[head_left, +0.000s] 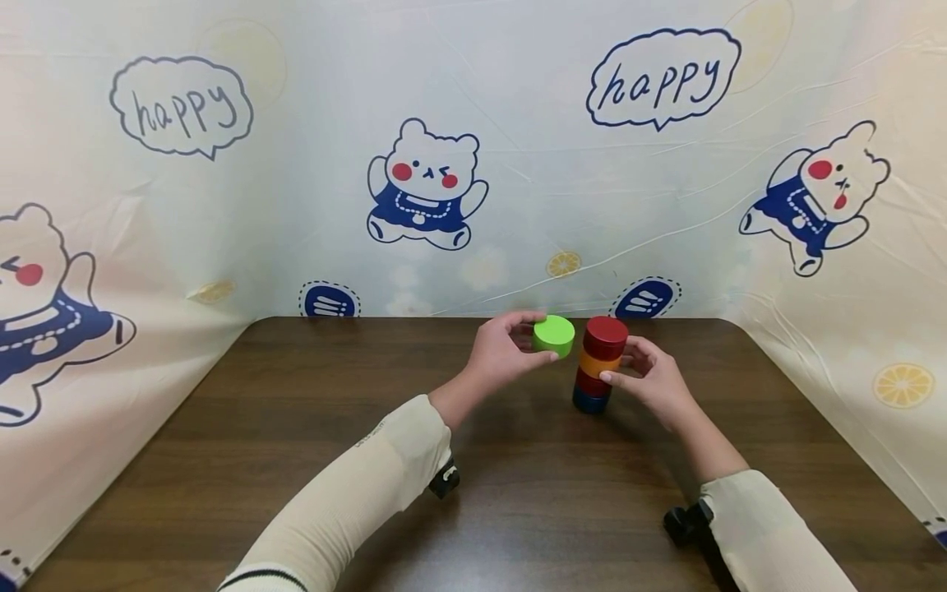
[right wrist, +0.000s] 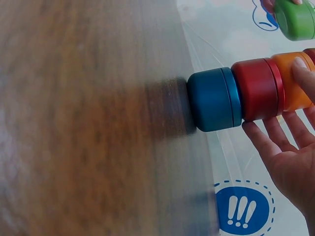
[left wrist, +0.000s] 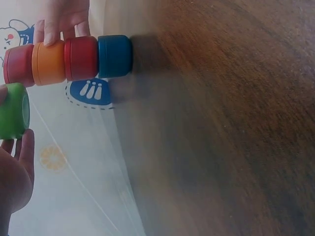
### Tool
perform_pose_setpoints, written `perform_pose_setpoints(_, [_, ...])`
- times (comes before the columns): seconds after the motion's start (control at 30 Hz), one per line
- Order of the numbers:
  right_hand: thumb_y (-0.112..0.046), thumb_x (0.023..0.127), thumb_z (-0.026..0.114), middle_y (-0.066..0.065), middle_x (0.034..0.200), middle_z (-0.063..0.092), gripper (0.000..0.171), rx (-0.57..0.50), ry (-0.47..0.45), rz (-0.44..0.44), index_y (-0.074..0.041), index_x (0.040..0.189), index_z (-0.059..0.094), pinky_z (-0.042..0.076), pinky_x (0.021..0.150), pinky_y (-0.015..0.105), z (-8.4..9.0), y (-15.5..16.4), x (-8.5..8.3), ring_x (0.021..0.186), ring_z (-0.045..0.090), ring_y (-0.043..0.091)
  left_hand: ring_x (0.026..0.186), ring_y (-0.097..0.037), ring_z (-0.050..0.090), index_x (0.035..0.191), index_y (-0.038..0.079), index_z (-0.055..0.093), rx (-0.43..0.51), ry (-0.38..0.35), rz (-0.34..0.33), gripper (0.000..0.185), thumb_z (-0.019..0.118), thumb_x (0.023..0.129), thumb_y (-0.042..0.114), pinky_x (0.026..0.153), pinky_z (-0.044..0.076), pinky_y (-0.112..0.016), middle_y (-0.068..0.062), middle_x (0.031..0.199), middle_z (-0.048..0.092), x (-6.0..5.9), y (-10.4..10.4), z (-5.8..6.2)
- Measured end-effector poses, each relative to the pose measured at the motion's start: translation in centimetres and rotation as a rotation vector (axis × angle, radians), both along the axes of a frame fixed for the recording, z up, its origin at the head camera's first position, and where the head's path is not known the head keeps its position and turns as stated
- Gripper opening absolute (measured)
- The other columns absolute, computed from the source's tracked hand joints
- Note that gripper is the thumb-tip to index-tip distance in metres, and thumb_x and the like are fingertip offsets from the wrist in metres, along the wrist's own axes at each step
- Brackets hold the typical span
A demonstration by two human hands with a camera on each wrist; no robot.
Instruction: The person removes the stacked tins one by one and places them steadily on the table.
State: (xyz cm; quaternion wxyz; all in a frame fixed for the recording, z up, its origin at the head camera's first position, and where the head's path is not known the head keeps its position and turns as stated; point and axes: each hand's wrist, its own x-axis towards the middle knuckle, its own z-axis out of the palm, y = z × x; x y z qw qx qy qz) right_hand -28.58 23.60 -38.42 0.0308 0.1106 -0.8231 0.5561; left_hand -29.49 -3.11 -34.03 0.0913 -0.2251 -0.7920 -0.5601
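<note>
Head view: the left hand (head_left: 503, 349) pinches a green cylinder (head_left: 553, 335) just beside the top of a four-cylinder stack (head_left: 599, 366) on the table (head_left: 296, 427). The right hand (head_left: 651, 380) steadies the stack with relaxed fingers.

Left wrist view: the green piece hangs off-centre; a nudge could topple the tower.

Right wrist view: a fingertip (right wrist: 301, 71) touches the orange cylinder (right wrist: 290, 81).

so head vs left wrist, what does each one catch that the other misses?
Only the head view shows both sleeved forearms, the whole brown table and the bear-print backdrop with its "happy" bubbles, plus how the left hand grips the green disc beside the stack's top.

Only the left wrist view shows the blue disc seated flat on the wood, and the green disc's side wall.

Both show the four-disc stack, blue, red, orange, dark red, with the right hand steadying it at the orange disc.
</note>
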Motion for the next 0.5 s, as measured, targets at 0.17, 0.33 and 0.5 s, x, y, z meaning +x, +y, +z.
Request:
perform_pose_setpoints(0.17, [-0.023, 0.086, 0.076, 0.016, 0.138, 0.052, 0.065, -0.007, -0.006, 0.001, -0.009, 0.142, 0.045, 0.043, 0.102, 0.05, 0.1, -0.1, 0.1, 0.124, 0.05, 0.033, 0.096, -0.025, 0.067, 0.123, 0.007, 0.066, 0.016, -0.01, 0.001, 0.053, 0.086, 0.074, 0.012, 0.084, 0.056, -0.033, -0.008, 0.115, 0.066, 0.0, -0.1, -0.3])
perform_pose_setpoints(0.33, [-0.022, 0.087, 0.076, 0.015, 0.138, 0.053, 0.065, -0.004, 0.0, 0.002, -0.009, 0.142, 0.045, 0.046, 0.101, 0.044, 0.1, 0.0, 0.1, 0.124, 0.05, 0.032, 0.097, -0.027, 0.067, 0.122, 0.007, 0.066, 0.011, -0.02, 0.01, 0.052, 0.086, 0.074, 0.012, 0.087, 0.055, -0.041, -0.009, 0.114, 0.065, -0.1, -0.3, -0.8])
perform_pose_setpoints(0.5, [-0.022, 0.087, 0.076, 0.016, 0.138, 0.053, 0.064, -0.004, 0.003, 0.01, -0.009, 0.142, 0.045, 0.046, 0.1, 0.043, 0.0, 0.0, 0.1, 0.124, 0.05, 0.032, 0.097, -0.024, 0.068, 0.121, 0.007, 0.066, -0.011, -0.033, 0.025, 0.052, 0.086, 0.074, 0.013, 0.087, 0.055, -0.039, -0.009, 0.114, 0.065, 0.1, -0.4, -1.2])
